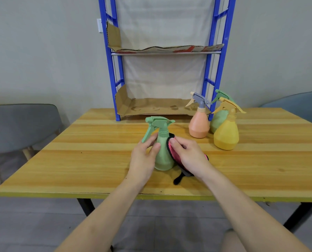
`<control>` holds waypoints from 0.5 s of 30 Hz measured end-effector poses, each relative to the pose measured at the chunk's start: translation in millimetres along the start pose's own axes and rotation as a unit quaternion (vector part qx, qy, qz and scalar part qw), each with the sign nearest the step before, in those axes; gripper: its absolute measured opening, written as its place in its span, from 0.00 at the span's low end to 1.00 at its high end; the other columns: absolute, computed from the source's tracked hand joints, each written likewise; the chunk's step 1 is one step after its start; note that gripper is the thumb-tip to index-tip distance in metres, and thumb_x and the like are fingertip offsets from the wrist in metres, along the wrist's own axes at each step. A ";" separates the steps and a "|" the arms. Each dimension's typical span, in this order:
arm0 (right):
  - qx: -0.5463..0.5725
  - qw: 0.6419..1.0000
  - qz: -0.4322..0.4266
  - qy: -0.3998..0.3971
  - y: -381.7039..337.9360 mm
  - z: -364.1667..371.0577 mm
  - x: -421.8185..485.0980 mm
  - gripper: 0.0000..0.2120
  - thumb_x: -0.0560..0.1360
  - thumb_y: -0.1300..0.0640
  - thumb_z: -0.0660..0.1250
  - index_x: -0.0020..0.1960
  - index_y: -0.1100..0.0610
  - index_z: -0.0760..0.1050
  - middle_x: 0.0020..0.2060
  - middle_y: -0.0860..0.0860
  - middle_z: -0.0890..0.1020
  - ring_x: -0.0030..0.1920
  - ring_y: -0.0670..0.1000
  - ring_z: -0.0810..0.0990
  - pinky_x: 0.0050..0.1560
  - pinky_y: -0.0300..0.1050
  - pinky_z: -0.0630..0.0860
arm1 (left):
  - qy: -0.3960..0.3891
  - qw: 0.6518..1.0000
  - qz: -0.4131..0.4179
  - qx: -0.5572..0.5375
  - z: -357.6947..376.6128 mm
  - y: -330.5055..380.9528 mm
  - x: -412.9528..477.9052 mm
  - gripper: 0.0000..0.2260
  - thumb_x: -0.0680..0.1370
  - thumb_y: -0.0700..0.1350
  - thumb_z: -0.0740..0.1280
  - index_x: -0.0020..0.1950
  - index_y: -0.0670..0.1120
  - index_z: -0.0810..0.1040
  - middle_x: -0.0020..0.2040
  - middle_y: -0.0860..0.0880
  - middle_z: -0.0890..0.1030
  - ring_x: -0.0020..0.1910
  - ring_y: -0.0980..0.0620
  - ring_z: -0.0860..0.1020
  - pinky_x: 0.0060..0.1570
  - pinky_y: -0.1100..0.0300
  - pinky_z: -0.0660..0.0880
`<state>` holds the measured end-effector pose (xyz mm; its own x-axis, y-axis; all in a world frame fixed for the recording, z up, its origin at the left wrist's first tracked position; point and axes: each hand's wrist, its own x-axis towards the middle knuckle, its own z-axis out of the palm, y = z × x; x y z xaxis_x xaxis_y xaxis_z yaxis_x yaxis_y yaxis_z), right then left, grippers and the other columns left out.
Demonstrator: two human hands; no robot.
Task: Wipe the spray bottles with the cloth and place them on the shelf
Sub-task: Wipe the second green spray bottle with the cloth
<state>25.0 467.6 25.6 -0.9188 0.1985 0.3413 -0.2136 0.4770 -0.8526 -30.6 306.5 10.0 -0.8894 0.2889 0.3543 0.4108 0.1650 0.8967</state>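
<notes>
A green spray bottle (162,153) stands upright near the middle of the wooden table (78,155). My left hand (142,159) grips its left side below the trigger. My right hand (188,155) presses a pink cloth with black edging (172,151) against the bottle's right side; a black strap of the cloth trails onto the table. An orange bottle with a grey sprayer (199,124), a yellow bottle (226,133) and a second green bottle (217,120) stand together at the back right. The blue shelf (113,73) rises behind, its two levels lined with cardboard.
Grey chairs stand at the left (20,128) and the far right (297,104) of the table. The shelf's lower cardboard tray (151,106) sits at table height right behind the held bottle. A grey wall closes the back.
</notes>
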 end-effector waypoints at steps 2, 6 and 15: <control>-0.011 1.000 0.005 0.000 2.8 -3.3 0.3 0.20 0.85 0.46 0.61 0.43 0.60 0.76 0.34 0.55 0.76 0.38 0.47 0.71 0.44 0.53 0.69 | -0.005 1.000 0.009 0.001 1.5 -0.4 -1.4 0.19 0.84 0.51 0.67 0.75 0.55 0.75 0.71 0.63 0.76 0.74 0.60 0.70 0.77 0.50 0.67; -0.007 1.000 -0.012 -0.013 -8.1 -4.2 4.3 0.18 0.84 0.47 0.62 0.44 0.58 0.80 0.37 0.57 0.81 0.40 0.47 0.74 0.46 0.56 0.73 | 0.004 1.000 0.024 0.012 4.1 -5.4 -0.8 0.22 0.81 0.55 0.67 0.75 0.56 0.76 0.71 0.61 0.78 0.74 0.57 0.71 0.75 0.46 0.69; 0.071 0.996 -0.016 0.053 -7.5 7.1 2.8 0.16 0.86 0.50 0.61 0.51 0.55 0.84 0.43 0.56 0.85 0.44 0.48 0.80 0.50 0.50 0.76 | 0.008 0.998 0.030 0.047 6.7 -7.0 -0.8 0.23 0.80 0.59 0.64 0.74 0.58 0.75 0.70 0.58 0.76 0.72 0.58 0.72 0.74 0.45 0.69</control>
<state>21.6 458.5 30.1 -0.8727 0.2778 0.4016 -0.2933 0.3594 -0.8859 -31.4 311.4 1.8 -0.8654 0.2852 0.4119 0.4799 0.2356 0.8451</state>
